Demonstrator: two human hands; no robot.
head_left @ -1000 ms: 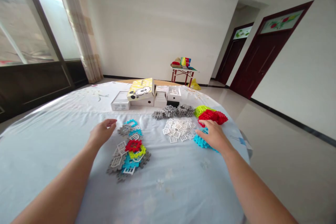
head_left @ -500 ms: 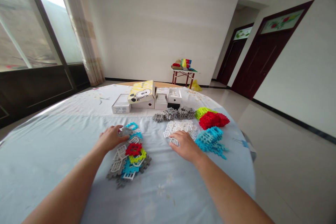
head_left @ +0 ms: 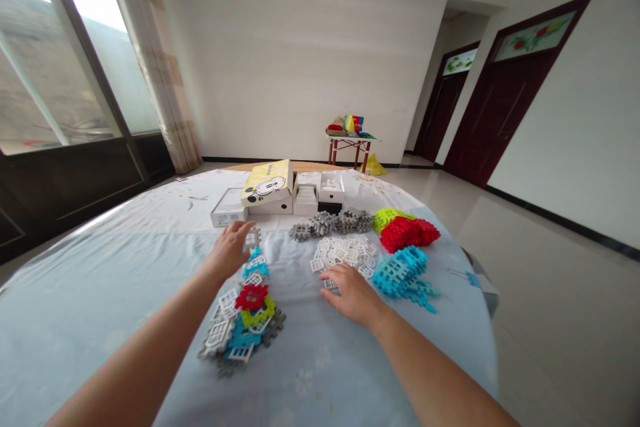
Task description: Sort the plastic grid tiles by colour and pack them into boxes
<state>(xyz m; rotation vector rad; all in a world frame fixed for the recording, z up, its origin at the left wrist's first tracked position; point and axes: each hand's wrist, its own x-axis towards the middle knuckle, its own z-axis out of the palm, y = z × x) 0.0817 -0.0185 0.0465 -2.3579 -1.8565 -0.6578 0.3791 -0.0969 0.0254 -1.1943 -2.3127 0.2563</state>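
Observation:
My left hand (head_left: 233, 250) pinches a grey square building piece (head_left: 254, 238) beyond the far end of a trail of mixed pieces. In that trail are a red piece (head_left: 251, 297), a lime-green piece (head_left: 259, 313), blue pieces (head_left: 245, 337), white window-frame pieces and grey ones, partly overlapping. My right hand (head_left: 354, 295) is low at the near edge of a heap of white window-frame pieces (head_left: 343, 252). Its thumb and fingers curl around one white window-frame piece (head_left: 330, 283), mostly covered by the hand.
Grey pieces (head_left: 333, 221) lie in a row behind the white heap. Red pieces (head_left: 407, 233), lime-green pieces (head_left: 390, 217) and blue pieces (head_left: 403, 271) are piled on the right. White boxes and a yellow-and-white box lid (head_left: 269, 181) stand at the back of the cloth-covered table (head_left: 115, 267).
My left hand has moved right and slightly away from me with the grey piece, which now stands more upright. My right hand has drawn a little towards me. The view has tilted slightly up.

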